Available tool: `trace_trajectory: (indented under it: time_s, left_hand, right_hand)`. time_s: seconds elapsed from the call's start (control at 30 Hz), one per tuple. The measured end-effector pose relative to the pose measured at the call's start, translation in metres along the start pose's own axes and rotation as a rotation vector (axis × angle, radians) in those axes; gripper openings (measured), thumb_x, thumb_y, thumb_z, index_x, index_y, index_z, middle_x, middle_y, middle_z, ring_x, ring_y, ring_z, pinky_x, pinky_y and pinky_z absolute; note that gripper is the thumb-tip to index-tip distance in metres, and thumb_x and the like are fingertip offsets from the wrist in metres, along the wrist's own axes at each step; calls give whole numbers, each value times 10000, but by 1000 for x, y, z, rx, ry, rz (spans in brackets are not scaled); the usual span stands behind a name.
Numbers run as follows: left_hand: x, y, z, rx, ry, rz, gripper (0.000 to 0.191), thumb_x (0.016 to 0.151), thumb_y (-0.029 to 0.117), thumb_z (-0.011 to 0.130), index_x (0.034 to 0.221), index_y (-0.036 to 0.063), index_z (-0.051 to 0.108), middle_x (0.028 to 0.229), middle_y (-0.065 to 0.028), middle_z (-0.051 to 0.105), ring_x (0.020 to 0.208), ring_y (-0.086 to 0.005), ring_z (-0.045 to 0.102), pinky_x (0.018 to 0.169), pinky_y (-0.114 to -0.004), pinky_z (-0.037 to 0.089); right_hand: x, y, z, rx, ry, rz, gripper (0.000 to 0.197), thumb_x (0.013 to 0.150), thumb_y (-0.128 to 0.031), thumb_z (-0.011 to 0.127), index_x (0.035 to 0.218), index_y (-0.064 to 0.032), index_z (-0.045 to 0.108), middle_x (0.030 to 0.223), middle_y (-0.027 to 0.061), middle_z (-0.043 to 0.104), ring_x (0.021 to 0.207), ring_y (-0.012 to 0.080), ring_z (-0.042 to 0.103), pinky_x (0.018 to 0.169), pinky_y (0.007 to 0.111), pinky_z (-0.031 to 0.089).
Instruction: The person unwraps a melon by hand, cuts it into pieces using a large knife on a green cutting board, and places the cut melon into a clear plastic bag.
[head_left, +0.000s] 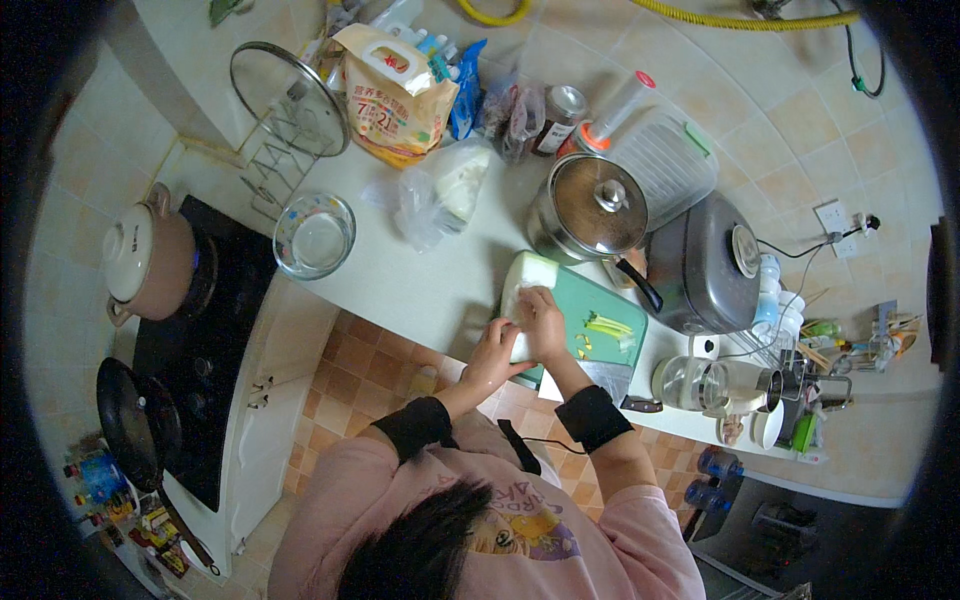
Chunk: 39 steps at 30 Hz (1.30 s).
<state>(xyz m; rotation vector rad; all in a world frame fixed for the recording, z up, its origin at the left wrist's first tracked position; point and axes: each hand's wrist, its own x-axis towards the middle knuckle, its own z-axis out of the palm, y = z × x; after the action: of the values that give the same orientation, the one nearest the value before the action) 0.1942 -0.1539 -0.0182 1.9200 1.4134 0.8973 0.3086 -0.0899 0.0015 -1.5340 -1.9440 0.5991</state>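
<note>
A long white piece of winter melon (537, 268) with a pale green edge lies along the left side of a green cutting board (574, 296). My left hand (491, 354) grips its near end from the left. Curled against its upper face are the fingers of my right hand (545, 326), close beside the left; they hide part of the piece. Cut scallion lengths (609, 325) and small yellow bits (583, 346), perhaps ginger, rest on the board to the right. A cleaver (606, 377) lies at the board's near right corner, its dark handle pointing right.
Behind the board stands a lidded steel saucepan (585, 206), its black handle reaching over the board's far right corner. A rice cooker (701, 262) and glass jug (686, 382) are on the right. Leftward are a bagged white vegetable (459, 184), glass bowl (315, 240) and stove (217, 330).
</note>
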Motion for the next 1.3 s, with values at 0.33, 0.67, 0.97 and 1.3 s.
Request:
trace_trajectory:
  time_s: [0.33,0.67,0.97,1.3]
  left_hand:
    - [4,3,-1,-10,13,6,545,597,284,697,984,9,431,1028,-167,368,960,-340,402,802,-386,382]
    - [10,-1,-1,11,32,25,555,596,349,686,980,22,455,1011,-152,371,959,-326,410,778,-377,402]
    - [4,-7,-2,-32,-58,-11,561,608,351,678,1007,31,447,1044,-149,361,1004,-326,394,801,-381,397]
    - [-4,-8,0,-18,-41,0,559,622,325,675,1023,26,426,1090,-136,351,1017,-312,397,810,-368,396]
  right_hand:
    - [11,3,-1,-118,-154,-66,204,703,-59,529,905,-34,543,903,124,508,735,319,535,622,367,440]
    - [25,19,-4,-16,-244,-144,169,692,-65,536,851,-13,564,854,138,542,724,320,542,640,349,439]
    - [18,24,-9,-34,-340,-203,136,696,-57,545,822,-39,592,767,130,569,686,288,557,616,314,445]
    - [-12,40,-38,682,-52,448,94,764,-19,532,798,48,589,703,87,592,624,117,547,571,235,466]
